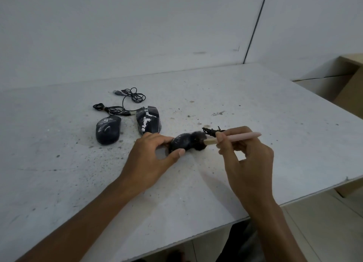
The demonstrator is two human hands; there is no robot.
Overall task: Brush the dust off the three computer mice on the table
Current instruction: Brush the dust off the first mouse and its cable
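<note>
1. The left hand has its grip closed round a small mouse. The thumb is on the near side and the fingers are curled over the far side, holding it on or just above the counter; I cannot tell which.
2. The right hand pinches a brush by its pink handle, pen-fashion. The dark bristles press against the end of the small mouse farthest from the left grip.
3. Just beyond the brush grip lies a knotted cord, bunched beside the bristles.
4. Beyond the left grip the second mouse lies close by, streaked with white dust. The third mouse lies further to the outer side of that grip, apart from the second.
5. Their cables lie in loose coils behind both, toward the wall.
6. Edges: the counter's near edge runs slantwise under both forearms, and its side edge lies well out past the brush grip, with a box beyond it.
7. Open room: there is bare, speckled counter out past the brush grip and beyond it to the wall, and a broad stretch between both grips and the near edge.
8. Any print on the shells is too blurred to read.
</note>
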